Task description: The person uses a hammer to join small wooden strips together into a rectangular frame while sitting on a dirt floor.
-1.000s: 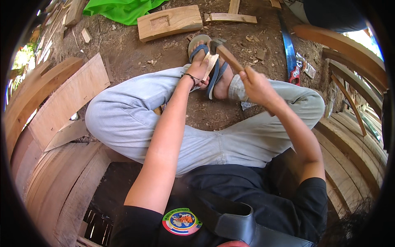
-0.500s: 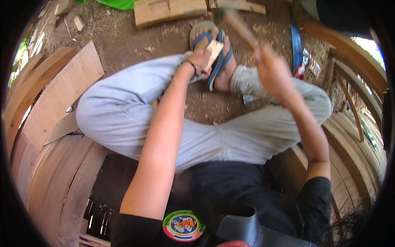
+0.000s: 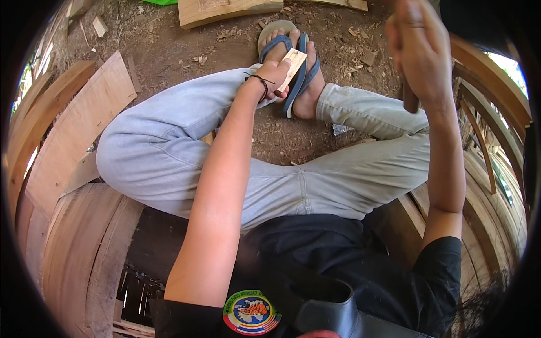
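My left hand [image 3: 270,78] is closed around a small pale wooden block [image 3: 293,69], thumb on its upper face. The block is tilted above my feet and the blue-strapped flip-flops [image 3: 301,73]; a small dark mark shows near its top end. High at the right, my right hand [image 3: 420,53] is closed on the wooden handle [image 3: 411,100] of a hammer. The handle's butt pokes out below the fist, while the hammer's head is out of sight. A wide gap separates this hand from the block.
Thick planks [image 3: 231,10] lie on the dirt floor ahead, among wood chips [image 3: 360,56]. A thin board [image 3: 84,129] leans at my left. Curved-looking timbers [image 3: 490,73] stand at the right. My bent legs in pale jeans [image 3: 163,118] frame the ground between them.
My right hand has risen and swung up to the right with the hammer, away from the block. My left hand keeps its grip on the block, nearly still.
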`<action>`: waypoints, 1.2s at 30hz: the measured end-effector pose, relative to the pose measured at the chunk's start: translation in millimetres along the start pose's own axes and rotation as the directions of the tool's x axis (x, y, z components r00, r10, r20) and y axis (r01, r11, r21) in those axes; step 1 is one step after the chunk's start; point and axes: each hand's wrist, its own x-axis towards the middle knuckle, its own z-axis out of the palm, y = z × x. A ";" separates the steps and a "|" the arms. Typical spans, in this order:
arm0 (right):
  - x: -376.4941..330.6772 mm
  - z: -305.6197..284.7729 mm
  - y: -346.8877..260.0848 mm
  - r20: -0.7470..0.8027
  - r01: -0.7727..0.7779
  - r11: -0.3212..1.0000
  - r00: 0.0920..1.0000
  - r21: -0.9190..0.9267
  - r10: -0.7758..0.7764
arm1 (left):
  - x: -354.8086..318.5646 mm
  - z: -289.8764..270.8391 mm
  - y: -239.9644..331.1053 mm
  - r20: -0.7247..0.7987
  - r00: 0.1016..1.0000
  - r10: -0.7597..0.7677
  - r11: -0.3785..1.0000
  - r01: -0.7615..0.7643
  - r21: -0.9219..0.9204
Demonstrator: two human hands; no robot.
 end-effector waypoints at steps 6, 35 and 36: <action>-49.9 54.7 97.8 0.276 0.006 0.853 0.947 -0.522 0.162 | 4.8 8.0 7.6 0.029 0.998 0.049 0.998 -0.051 0.037; -7.2 8.0 -7.1 0.096 -0.047 0.997 0.994 -0.066 0.053 | -5.3 2.7 -11.4 0.028 0.999 -0.033 0.999 0.033 0.021; 3.5 -1.1 -22.7 -0.007 -0.041 0.997 0.999 0.068 0.041 | -4.1 2.2 -15.2 0.065 0.998 -0.012 1.000 0.014 -0.023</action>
